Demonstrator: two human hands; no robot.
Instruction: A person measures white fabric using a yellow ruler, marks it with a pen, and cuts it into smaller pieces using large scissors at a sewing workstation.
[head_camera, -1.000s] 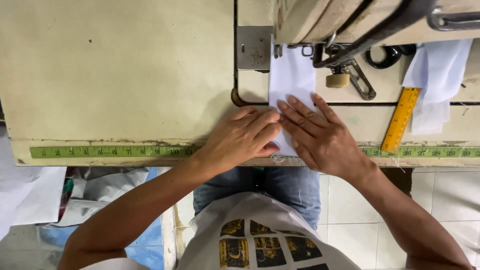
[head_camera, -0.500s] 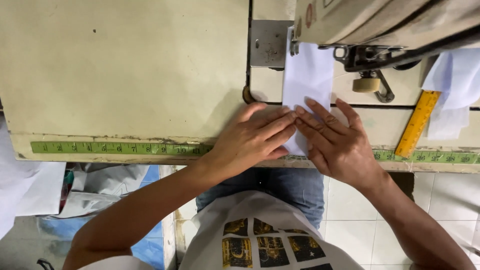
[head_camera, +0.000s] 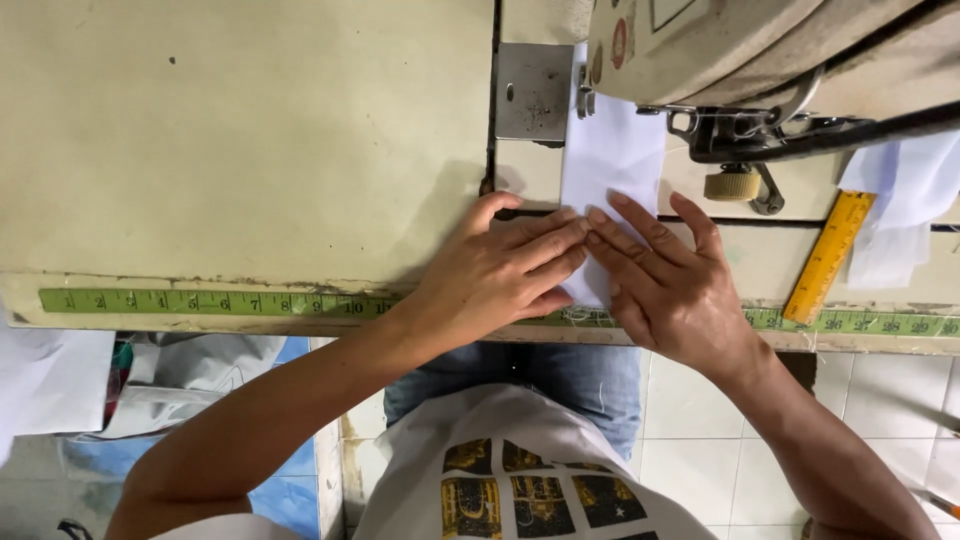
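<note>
Now both hands lie flat on a white piece of cloth (head_camera: 610, 165) on the sewing table (head_camera: 240, 150). The left hand (head_camera: 495, 275) presses on the near left part of the cloth, its fingers stretched out and close together, pointing to the right. The right hand (head_camera: 670, 285) presses on the near right part, its fingers a little spread and pointing to the far left. The fingertips of the two hands meet over the cloth, so neither hand pinches it.

The cloth reaches from the hands to the far side, where it passes under the sewing machine (head_camera: 760, 60), beside a metal plate (head_camera: 535, 92). A yellow ruler (head_camera: 830, 255) lies slanted at the right, and a green measuring tape (head_camera: 200, 301) runs along the near edge of the table.

Compared with a second ago, the hands and the cloth sit in nearly the same place on the table, and the fingers keep the same pose. The view has shifted, so the machine head covers more of the far right.
</note>
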